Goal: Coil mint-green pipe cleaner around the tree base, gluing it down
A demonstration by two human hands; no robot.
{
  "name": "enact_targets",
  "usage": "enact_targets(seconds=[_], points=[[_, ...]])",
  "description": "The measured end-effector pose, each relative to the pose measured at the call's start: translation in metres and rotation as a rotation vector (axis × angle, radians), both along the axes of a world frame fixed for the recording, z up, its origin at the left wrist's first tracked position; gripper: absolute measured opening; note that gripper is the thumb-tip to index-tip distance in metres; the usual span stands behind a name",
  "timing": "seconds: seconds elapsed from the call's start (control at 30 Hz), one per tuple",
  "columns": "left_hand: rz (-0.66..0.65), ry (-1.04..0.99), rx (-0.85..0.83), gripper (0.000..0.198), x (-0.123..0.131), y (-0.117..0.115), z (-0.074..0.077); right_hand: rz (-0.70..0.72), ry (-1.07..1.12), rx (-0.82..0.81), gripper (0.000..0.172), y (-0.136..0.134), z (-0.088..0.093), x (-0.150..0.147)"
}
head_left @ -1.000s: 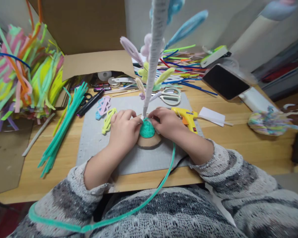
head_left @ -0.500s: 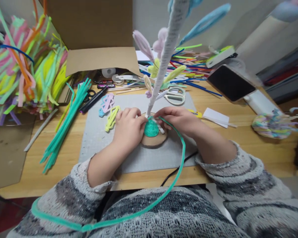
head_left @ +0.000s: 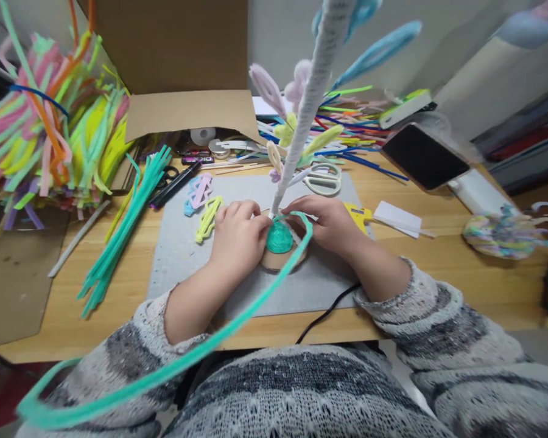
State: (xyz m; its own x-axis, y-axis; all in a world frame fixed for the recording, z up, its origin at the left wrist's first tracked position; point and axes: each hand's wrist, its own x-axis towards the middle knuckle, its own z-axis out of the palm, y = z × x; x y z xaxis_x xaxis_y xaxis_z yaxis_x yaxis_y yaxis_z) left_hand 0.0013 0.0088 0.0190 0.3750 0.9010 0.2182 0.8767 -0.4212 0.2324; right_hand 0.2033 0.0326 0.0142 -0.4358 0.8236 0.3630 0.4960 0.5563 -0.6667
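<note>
A round cardboard disc lies on a grey mat, with a green pipe-cleaner coil wound on it around the foot of a tall white stem bearing pastel loops. My left hand is closed, fingers pressed on the coil's left side. My right hand is closed on the long green pipe cleaner, pinching it beside the coil. The free length of that pipe cleaner arcs over the disc and trails down left across my sleeve.
A bundle of green pipe cleaners lies left of the mat, with a heap of mixed colours beyond it. Scissors, a yellow glue gun, a phone and a cardboard box are behind. A black cord runs off the table's front edge.
The long green pipe cleaner has swung from my right side across the disc to the left. My right hand has shifted a little around the coil. My left hand stays pressed on it.
</note>
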Motion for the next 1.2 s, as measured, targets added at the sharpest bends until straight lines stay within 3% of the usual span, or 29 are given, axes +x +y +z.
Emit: enact_targets(seconds=[0.23,1.2], points=[[-0.014,-0.002,-0.001,0.018,-0.0003,0.0006,-0.0008,-0.100,-0.022,-0.051,0.015,-0.0020,-0.0013,-0.0053],[0.025,-0.066,-0.170,0.029,0.0046,0.0024,-0.0005,-0.071,-0.083,-0.074,0.018,-0.0054,-0.0014,-0.0070]])
